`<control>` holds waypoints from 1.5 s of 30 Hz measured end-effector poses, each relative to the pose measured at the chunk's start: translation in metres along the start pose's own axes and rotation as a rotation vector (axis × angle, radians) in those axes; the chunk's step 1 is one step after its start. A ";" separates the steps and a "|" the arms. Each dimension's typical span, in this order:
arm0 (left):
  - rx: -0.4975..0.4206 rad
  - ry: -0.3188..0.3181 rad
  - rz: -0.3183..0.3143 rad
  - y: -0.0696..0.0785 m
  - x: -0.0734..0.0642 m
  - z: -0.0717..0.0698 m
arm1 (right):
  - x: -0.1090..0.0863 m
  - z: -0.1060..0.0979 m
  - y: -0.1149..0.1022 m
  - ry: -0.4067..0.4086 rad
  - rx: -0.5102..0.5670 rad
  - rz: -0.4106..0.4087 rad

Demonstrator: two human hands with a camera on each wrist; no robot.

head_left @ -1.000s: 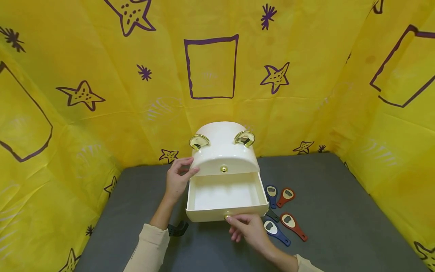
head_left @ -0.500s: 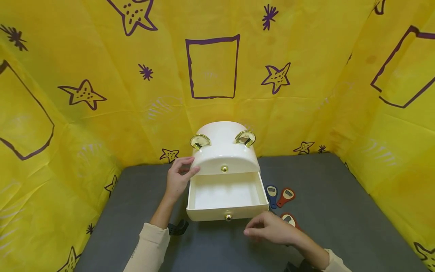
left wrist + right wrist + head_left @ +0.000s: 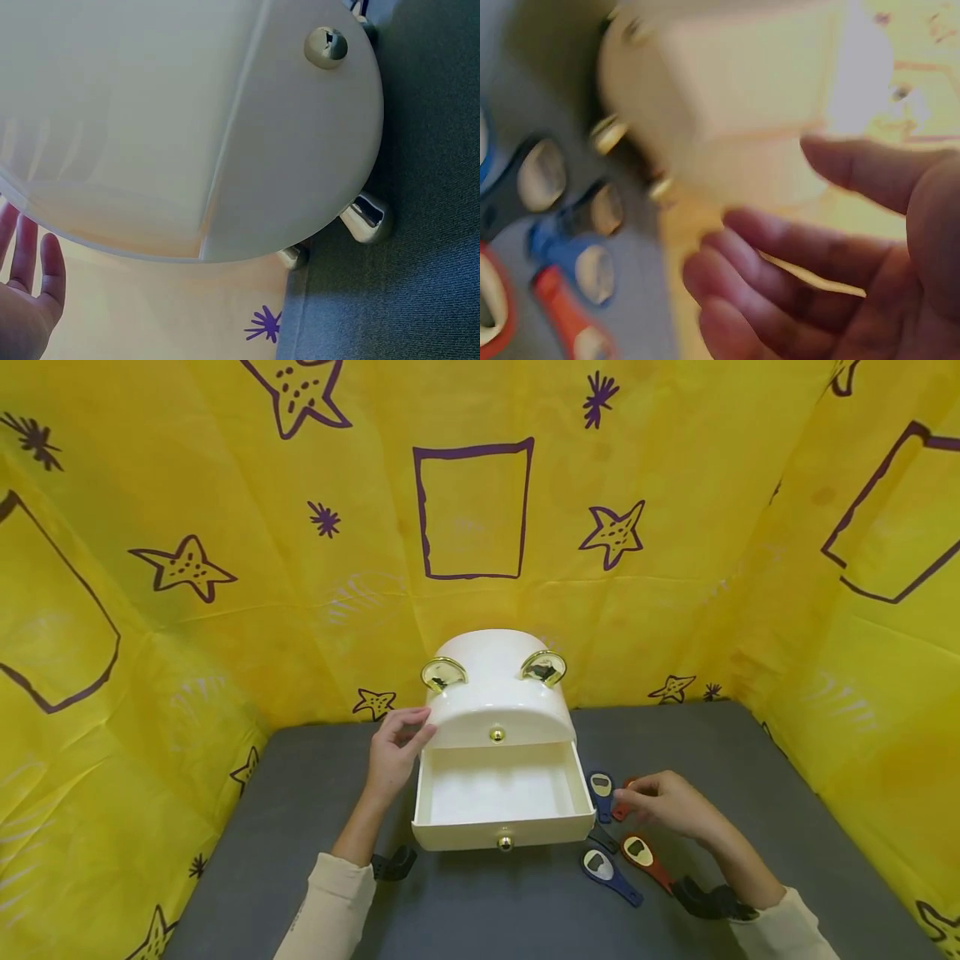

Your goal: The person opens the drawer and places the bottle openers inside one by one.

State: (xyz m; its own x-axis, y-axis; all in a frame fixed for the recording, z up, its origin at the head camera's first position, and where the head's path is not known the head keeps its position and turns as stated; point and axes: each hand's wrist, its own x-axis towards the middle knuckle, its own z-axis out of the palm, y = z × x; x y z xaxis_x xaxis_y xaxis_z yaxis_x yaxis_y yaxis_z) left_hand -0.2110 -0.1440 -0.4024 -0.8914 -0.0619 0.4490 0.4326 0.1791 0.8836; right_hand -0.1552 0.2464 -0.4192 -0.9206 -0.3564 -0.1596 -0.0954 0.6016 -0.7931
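A white storage box (image 3: 487,697) with two gold ears and a gold knob stands at the centre of the table, its lower drawer (image 3: 457,837) pulled out with nothing inside. My left hand (image 3: 393,752) rests its fingers on the box's left side. Over to the right, my right hand (image 3: 675,806) hovers above the bottle openers, thumb and fingers apart with nothing between them in the right wrist view. Beneath its fingertips lie a blue bottle opener (image 3: 601,787) and a red bottle opener (image 3: 621,812), partly hidden by the hand.
Nearer the front lie another red bottle opener (image 3: 641,853) and another blue bottle opener (image 3: 603,870). A dark bottle opener (image 3: 540,176) shows in the right wrist view, beside the box. Yellow curtains (image 3: 480,602) with purple drawings border the grey table (image 3: 487,914) behind and at both sides.
My right hand has let go of the lower drawer's gold knob and moved right and away from me, over the bottle openers. The left hand stays on the box; the drawer remains out.
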 end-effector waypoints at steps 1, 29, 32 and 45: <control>0.000 0.000 0.000 0.000 0.000 0.000 | 0.003 0.001 0.007 0.045 -0.037 0.034; -0.018 0.043 0.037 -0.029 0.004 0.002 | 0.035 0.037 0.070 0.303 -0.493 0.415; -0.027 0.048 0.049 -0.030 0.003 0.002 | 0.038 0.037 0.072 0.301 -0.503 0.415; -0.019 0.040 0.018 -0.017 0.000 0.003 | 0.039 0.030 0.069 0.324 -0.528 0.389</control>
State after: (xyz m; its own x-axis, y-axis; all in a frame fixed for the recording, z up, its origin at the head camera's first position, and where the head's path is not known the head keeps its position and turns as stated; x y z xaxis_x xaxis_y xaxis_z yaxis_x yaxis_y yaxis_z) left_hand -0.2186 -0.1438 -0.4175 -0.8773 -0.0979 0.4698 0.4518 0.1615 0.8774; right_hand -0.1864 0.2524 -0.4980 -0.9832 0.1333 -0.1250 0.1665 0.9351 -0.3127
